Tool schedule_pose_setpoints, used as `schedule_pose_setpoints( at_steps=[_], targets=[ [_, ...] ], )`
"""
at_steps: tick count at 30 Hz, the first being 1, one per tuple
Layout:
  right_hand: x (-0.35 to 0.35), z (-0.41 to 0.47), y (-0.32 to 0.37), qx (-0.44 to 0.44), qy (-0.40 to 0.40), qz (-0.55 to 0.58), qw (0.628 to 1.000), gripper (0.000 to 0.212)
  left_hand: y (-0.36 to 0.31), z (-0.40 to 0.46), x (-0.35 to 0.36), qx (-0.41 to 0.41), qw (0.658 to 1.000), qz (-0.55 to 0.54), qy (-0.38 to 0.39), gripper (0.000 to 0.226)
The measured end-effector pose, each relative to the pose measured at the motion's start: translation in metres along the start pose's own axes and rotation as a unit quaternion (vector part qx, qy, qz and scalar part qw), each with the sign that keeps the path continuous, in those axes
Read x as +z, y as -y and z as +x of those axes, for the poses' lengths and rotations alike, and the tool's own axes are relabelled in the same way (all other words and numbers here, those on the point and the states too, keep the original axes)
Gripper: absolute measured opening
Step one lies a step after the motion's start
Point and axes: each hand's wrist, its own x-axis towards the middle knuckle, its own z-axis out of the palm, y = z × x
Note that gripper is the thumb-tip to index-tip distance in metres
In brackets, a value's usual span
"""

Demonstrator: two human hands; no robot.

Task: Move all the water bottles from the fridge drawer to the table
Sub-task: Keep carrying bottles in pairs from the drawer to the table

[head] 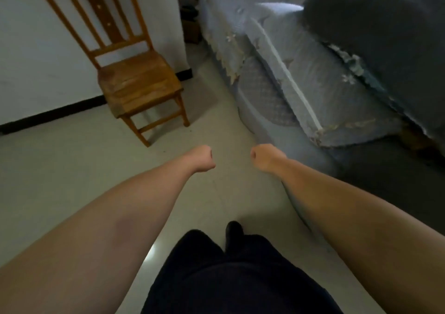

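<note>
Two bare forearms are reaching out ahead of the person, the left hand (201, 157) and the right hand (264, 156) both clenching into loose fists and grasping nothing — the fingers are curling under, out of sight behind the knuckles. The fists are hanging near each other above a pale tiled floor (72, 181), with dark trousers (216, 272) and one dark-socked foot (234, 231) showing below them.

Neither the water bottles, the fridge drawer nor the surface they are bound for is appearing anywhere in view, so where the bottles are lying cannot be told. Judging from the empty fists, the person is walking between stations rather than carrying — most likely heading for the fridge. The next move is calling for finding the drawer, opening it and taking hold of a bottle.

No container is showing. Off to the left a wooden chair (134, 77) is standing against a white wall (31, 48); to the right a bed (301, 77) is lying under grey-blue covers, a dark blanket (380, 24) heaping on top.
</note>
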Motion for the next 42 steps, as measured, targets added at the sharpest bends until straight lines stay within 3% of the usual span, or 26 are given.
schedule_pose_setpoints(
  at_steps=[7, 12, 21, 24, 33, 42],
  targets=[
    [-0.011, 0.066, 0.107, -0.157, 0.034, -0.127, 0.979, 0.033, 0.091, -0.007, -0.025, -0.125, 0.985, -0.11, -0.046, 0.015],
    [-0.01, 0.107, 0.215, -0.25, 0.07, -0.172, 0.95, 0.031, 0.188, -0.016, -0.043, -0.208, 0.96, -0.168, -0.078, 0.025],
    [-0.014, 0.159, 0.444, -0.329, 0.081, -0.204, 0.918, 0.033, 0.381, -0.038, -0.119, -0.287, 0.932, -0.192, -0.107, 0.036],
    [-0.013, 0.164, 0.486, -0.349, 0.085, -0.211, 0.909, 0.034, 0.421, -0.05, -0.133, -0.302, 0.923, -0.208, -0.119, 0.035],
    [0.0, 0.212, 0.656, -0.415, 0.104, -0.279, 0.86, 0.032, 0.551, -0.074, -0.166, -0.41, 0.831, -0.309, -0.213, 0.026],
    [-0.001, 0.256, 0.862, -0.512, 0.114, -0.319, 0.789, 0.025, 0.683, -0.078, -0.241, -0.47, 0.768, -0.359, -0.247, 0.03]
  ],
)
